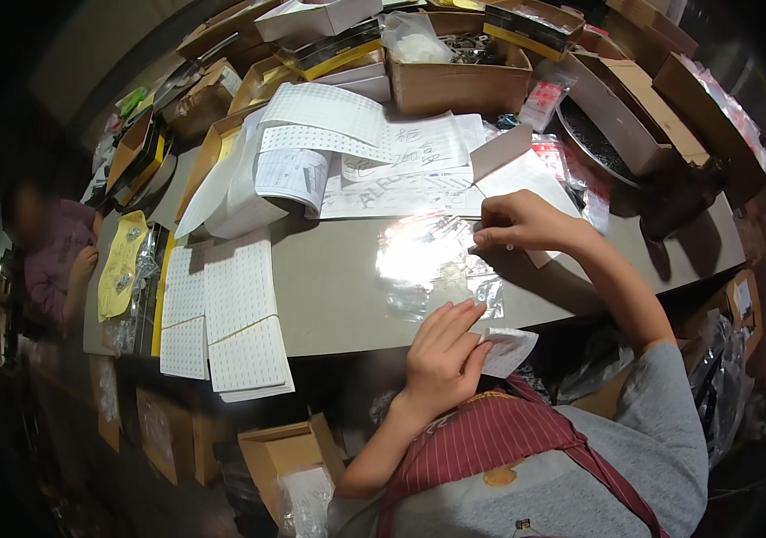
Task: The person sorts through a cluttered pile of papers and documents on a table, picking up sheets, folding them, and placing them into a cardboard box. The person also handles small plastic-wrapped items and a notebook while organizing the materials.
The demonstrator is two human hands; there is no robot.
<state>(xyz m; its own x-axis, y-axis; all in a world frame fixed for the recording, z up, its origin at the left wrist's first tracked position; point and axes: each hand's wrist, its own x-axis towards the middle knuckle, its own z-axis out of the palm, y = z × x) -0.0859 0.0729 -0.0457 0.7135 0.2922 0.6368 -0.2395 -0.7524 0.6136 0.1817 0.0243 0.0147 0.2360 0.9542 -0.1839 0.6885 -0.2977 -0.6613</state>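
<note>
My left hand rests at the near table edge, fingers stretched together over the lower end of some clear plastic bags. Between its thumb and palm a folded white sheet of small printed labels sticks out to the right. Above the right side of the bags my right hand is bent into a pinch, thumb and forefinger nearly together. Whatever its fingertips hold is too small to make out. Glare covers the upper part of the bags.
Banded stacks of printed label sheets overhang the table's left front edge. Behind the bags lie curled label sheets and papers. Cardboard boxes line the back; a round tray of dark pieces stands right. Another person sits left.
</note>
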